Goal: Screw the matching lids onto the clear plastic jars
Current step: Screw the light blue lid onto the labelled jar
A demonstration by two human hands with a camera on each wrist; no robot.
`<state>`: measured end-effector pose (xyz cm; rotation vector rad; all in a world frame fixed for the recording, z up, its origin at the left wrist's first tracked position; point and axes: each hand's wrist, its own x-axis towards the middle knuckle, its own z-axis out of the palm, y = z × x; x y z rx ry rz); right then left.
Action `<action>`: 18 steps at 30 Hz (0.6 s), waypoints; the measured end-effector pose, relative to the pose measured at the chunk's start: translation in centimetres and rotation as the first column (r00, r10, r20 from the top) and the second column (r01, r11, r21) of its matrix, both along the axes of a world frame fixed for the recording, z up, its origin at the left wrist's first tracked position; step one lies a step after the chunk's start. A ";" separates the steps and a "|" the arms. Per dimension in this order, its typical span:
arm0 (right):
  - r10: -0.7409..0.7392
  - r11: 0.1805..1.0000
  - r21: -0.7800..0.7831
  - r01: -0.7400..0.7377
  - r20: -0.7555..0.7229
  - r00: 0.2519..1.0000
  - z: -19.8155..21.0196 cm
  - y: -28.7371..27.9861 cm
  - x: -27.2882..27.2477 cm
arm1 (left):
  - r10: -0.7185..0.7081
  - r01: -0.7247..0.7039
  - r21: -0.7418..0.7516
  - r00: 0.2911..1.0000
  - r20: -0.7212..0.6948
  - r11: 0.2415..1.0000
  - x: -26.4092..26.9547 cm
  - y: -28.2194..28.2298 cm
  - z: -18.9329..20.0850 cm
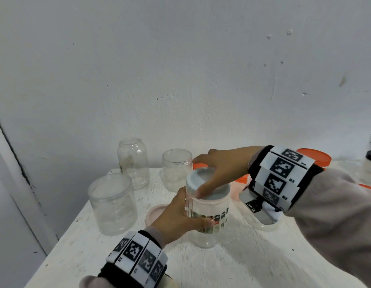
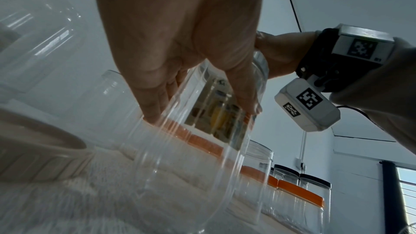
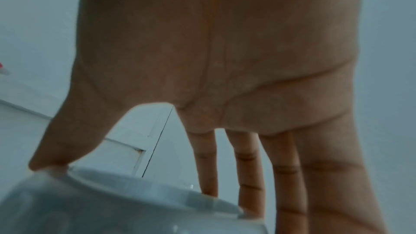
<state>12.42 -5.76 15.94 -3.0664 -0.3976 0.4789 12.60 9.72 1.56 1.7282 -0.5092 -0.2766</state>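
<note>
The step in hand looks like seating and turning a lid on one jar. The left hand (image 1: 176, 217) grips the labelled jar (image 1: 207, 217) at mid-height, its fingers (image 2: 155, 102) curled round the far side of the clear wall and the thumb across the printed label on the near side, so the jar stands upright on the white table (image 1: 222, 262). The right hand (image 1: 219, 173) comes down from above onto the white lid (image 1: 203, 181), which sits on the jar's mouth; the thumb touches the lid's near edge and the fingers (image 3: 249, 166) reach down past its far rim, spread round the lid rather than closed tight, as the right wrist view shows. Whether the threads have caught cannot be told from here. Left of the gripping fingers stand three open jars with no lids: a wide jar (image 1: 113, 204) nearest, a tall jar (image 1: 133, 165) behind it and a short jar (image 1: 176, 171) just beyond the right fingertips. A pale pink lid (image 1: 154, 213) lies flat on the table just beside the left knuckles, and orange lids (image 1: 314, 159) lie behind the right wrist. The next move likely calls for the right fingers to close firmly on the rim and twist while the left hand holds the jar from turning, with the lid kept level so it does not cross-thread.
</note>
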 end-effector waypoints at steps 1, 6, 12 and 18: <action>0.020 1.000 0.022 -0.019 -0.021 1.000 0.1 0.0 -0.1 | -0.002 0.002 -0.003 1.000 -0.005 1.000 0.0 0.0 0.0; 0.080 0.994 0.079 -0.078 -0.030 0.996 0.2 0.0 -0.2 | 0.001 -0.001 0.009 1.000 -0.005 1.000 0.1 0.0 0.0; 0.007 0.999 0.044 -0.010 0.058 0.998 -0.8 0.0 0.2 | 0.003 -0.003 -0.004 1.000 -0.020 1.000 0.1 0.0 -0.1; 0.064 0.987 0.151 -0.057 -0.041 0.997 -0.4 -0.5 0.2 | -0.004 0.004 0.008 1.000 -0.012 1.000 0.0 0.0 0.1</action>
